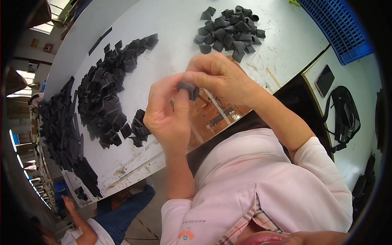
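Observation:
A small dark grey folded piece of soft sheet material is held up above the table's near edge. My left hand pinches it from the left, with the thumb pressed against its near side. From the right, my right hand is closed on its upper edge between thumb and fingers. Part of the piece is hidden by my fingers. Beyond my right hand lies a heap of dark grey folded, loop-like pieces. A larger heap of flat black pieces spreads to the left of my left hand, with a small cluster beside it.
Long black strips are piled at the white table's left end. Under my hands is a brown taped board. At right are a blue crate, a phone and a black mesh bag. Another person is at lower left.

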The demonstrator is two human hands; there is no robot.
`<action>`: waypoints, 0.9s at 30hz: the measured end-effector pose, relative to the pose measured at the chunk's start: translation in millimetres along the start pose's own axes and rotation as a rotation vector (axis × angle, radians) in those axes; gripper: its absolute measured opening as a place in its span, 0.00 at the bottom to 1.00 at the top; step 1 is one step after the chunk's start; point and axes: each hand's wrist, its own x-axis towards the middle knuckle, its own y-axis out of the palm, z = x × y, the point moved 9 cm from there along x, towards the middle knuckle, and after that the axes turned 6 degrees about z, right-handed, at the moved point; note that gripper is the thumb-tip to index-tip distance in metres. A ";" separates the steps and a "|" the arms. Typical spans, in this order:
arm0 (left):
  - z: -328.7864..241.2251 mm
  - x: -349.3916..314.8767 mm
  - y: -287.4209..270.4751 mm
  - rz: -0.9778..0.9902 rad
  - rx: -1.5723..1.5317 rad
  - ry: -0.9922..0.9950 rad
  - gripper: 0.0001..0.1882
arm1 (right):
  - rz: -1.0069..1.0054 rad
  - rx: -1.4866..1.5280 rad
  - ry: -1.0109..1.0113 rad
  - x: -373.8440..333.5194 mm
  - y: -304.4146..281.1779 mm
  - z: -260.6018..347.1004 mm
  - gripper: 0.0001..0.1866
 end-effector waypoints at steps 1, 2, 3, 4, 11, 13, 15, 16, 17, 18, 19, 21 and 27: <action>-3.2 0.2 -2.5 -0.015 0.051 0.017 0.11 | 0.013 0.013 -0.006 1.0 1.9 1.3 0.15; -5.3 -0.7 -3.8 -0.031 0.102 0.031 0.09 | 0.012 0.014 -0.004 1.8 3.5 -0.2 0.15; -7.3 -2.0 -4.7 -0.044 0.063 0.056 0.07 | 0.051 0.073 -0.019 3.0 9.6 -1.7 0.16; -5.7 -4.1 -5.2 -0.043 0.063 0.055 0.07 | 0.091 0.133 -0.034 2.8 15.0 -3.8 0.16; -14.7 -0.8 2.7 -0.053 0.102 0.093 0.09 | 0.153 0.374 0.094 -4.7 20.5 -25.9 0.15; -12.5 1.4 2.7 0.000 0.092 0.094 0.09 | 0.036 0.217 0.033 -6.0 9.1 -16.5 0.13; -10.8 2.5 6.5 0.055 0.077 0.093 0.09 | -0.065 0.227 -0.039 -13.8 0.4 -12.0 0.10; -10.3 2.2 5.2 0.031 0.063 0.094 0.08 | -0.165 0.237 -0.110 -18.9 -7.9 -7.2 0.08; -10.8 1.6 4.8 0.006 0.052 0.095 0.07 | -0.164 0.238 -0.111 -19.8 -7.6 -5.3 0.08; -10.4 0.2 7.4 0.005 0.053 0.095 0.07 | -0.192 0.008 -0.293 -24.4 -9.4 17.6 0.10; -1.8 -2.5 4.7 -0.061 -0.169 0.035 0.06 | -0.218 -0.223 -0.472 -32.1 -6.1 40.1 0.11; 11.1 -10.2 4.7 -0.165 -0.427 -0.075 0.07 | -0.222 -0.381 -0.476 -35.7 0.4 52.9 0.12; 20.2 -10.8 1.5 -0.271 -0.855 -0.138 0.06 | -0.324 -0.674 -0.533 -39.0 4.8 70.0 0.13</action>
